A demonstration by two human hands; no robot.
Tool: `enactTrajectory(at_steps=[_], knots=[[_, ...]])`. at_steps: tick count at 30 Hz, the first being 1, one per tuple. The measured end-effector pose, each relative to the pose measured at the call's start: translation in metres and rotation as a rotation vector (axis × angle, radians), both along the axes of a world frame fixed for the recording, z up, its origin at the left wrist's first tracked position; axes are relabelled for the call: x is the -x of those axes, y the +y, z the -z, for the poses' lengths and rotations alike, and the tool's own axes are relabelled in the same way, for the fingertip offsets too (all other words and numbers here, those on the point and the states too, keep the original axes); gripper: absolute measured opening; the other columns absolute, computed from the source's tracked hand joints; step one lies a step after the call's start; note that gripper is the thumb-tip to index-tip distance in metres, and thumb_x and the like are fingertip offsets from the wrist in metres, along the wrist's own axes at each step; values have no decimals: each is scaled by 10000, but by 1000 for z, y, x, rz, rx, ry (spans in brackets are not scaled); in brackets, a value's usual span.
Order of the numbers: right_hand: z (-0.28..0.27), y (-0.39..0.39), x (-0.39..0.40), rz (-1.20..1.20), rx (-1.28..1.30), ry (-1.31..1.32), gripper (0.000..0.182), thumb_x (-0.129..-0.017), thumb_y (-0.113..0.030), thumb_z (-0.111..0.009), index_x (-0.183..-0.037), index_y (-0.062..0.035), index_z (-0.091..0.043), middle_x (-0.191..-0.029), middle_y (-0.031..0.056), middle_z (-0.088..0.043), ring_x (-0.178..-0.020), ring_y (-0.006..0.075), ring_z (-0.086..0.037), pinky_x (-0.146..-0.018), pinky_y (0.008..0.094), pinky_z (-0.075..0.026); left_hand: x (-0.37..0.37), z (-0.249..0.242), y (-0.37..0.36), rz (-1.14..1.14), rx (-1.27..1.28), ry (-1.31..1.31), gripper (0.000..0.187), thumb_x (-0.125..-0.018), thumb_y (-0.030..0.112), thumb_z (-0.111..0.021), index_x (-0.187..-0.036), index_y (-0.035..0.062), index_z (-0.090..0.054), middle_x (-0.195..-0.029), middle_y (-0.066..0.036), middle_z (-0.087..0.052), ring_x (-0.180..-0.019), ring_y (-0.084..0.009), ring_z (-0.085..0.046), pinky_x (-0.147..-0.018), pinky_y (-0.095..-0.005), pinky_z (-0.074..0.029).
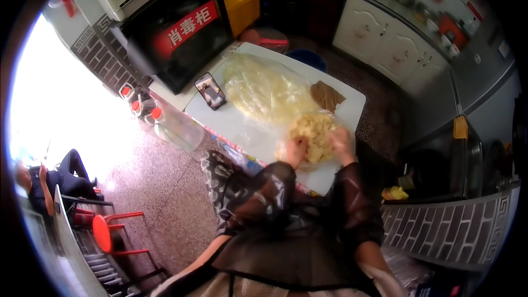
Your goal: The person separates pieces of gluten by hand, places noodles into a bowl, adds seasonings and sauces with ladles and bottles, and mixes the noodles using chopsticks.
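Observation:
A lumpy, pale yellow mass like dough (312,135) lies near the front of the white table (245,140), with clear plastic around its edge. My left hand (297,149) is at its near left side, fingers curled in and pressed against it. On the right side, my right hand (341,144) touches the mass, but its fingers are smeared by motion. Just behind lies a large clear plastic bag (269,85) with pale yellow contents. A brown cloth (327,96) rests beside the bag. Sheer dark sleeves cover both my forearms.
A phone (210,91) leans at the table's left. Large red-capped bottles (179,127) stand on the floor beside it. Behind is a black cabinet (176,36) with a red label. A red stool (104,234) and a seated person (66,179) are at left; a fridge (478,71) stands right.

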State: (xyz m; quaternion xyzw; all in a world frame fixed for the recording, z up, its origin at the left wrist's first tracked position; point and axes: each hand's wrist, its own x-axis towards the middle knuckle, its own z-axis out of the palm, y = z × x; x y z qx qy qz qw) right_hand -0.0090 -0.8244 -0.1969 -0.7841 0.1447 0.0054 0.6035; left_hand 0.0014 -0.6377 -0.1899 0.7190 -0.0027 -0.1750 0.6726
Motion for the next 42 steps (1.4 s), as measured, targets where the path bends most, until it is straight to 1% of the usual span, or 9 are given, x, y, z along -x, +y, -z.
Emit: enactTrajectory(at_steps=[8, 18, 22, 25, 28, 31, 33, 36, 42], knots=[[-2, 20, -9, -187, -204, -322, 349, -801, -180, -689, -1064, 15, -569, -744, 20, -567, -596, 92, -515, -518, 260, -428, -3, 8, -9, 2, -55, -85, 238, -882, 225, -540, -846, 20, -656, -620, -71, -612, -516, -146, -587, -476, -310, -483], [-21, -9, 6, 214, -244, -43, 524, -760, -229, -728, -1188, -24, -506, -886, 49, -616, -662, 111, -547, -567, 260, -457, -14, 6, 11, 36, 26, -87, 246, -873, 188, -585, -875, -45, -666, -602, -21, -559, -536, -88, -514, -511, -241, -399], [-8, 9, -4, -324, 163, -365, 525, -795, -222, -686, -1249, -73, -468, -895, 24, -626, -700, 153, -570, -614, 293, -480, -10, 4, 3, 79, 41, -35, 234, -859, 173, -608, -887, -52, -664, -606, -20, -555, -541, -87, -513, -516, -237, -394], [-23, 2, -6, -343, 528, -121, 526, -819, -208, -661, -1283, -68, -456, -1024, 56, -620, -853, 172, -581, -750, 302, -479, -9, 5, 7, 89, -60, -116, 228, -857, 167, -607, -889, -51, -665, -613, -17, -558, -552, -89, -519, -525, -234, -406], [-29, -13, -4, -161, 88, 51, 453, -822, -198, -652, -1228, -53, -512, -1076, 106, -617, -945, 214, -579, -827, 318, -453, -6, -3, 14, 24, 5, 8, 218, -855, 157, -603, -903, -47, -666, -634, -16, -569, -571, -95, -533, -538, -232, -422], [-7, -3, -8, -183, 79, -475, 335, -817, -198, -650, -1103, -38, -578, -994, 132, -631, -933, 228, -587, -811, 326, -449, -8, 2, 13, 11, 130, 55, 224, -854, 157, -610, -932, -46, -664, -662, -22, -585, -588, -99, -545, -547, -231, -433], [-19, -1, -13, -56, 653, -466, 273, -819, -183, -643, -1044, -36, -594, -879, 126, -631, -838, 235, -602, -746, 350, -460, -11, 3, 13, 38, 104, 39, 230, -857, 161, -608, -940, -48, -661, -673, -25, -590, -588, -101, -547, -548, -234, -434], [-56, 14, 0, -438, 401, -257, 251, -823, -177, -637, -1026, -37, -593, -859, 114, -619, -819, 207, -589, -730, 342, -460, -11, 9, 14, 71, 52, -2, 237, -864, 166, -602, -933, -53, -658, -679, -31, -595, -586, -103, -545, -545, -239, -431], [-29, 14, 3, -211, 94, -175, 189, -811, -175, -642, -904, -30, -565, -766, 74, -572, -706, 156, -536, -620, 314, -443, -1, -13, 13, 92, -67, -99, 260, -869, 193, -597, -814, -53, -657, -608, -34, -584, -562, -91, -523, -529, -249, -411]])
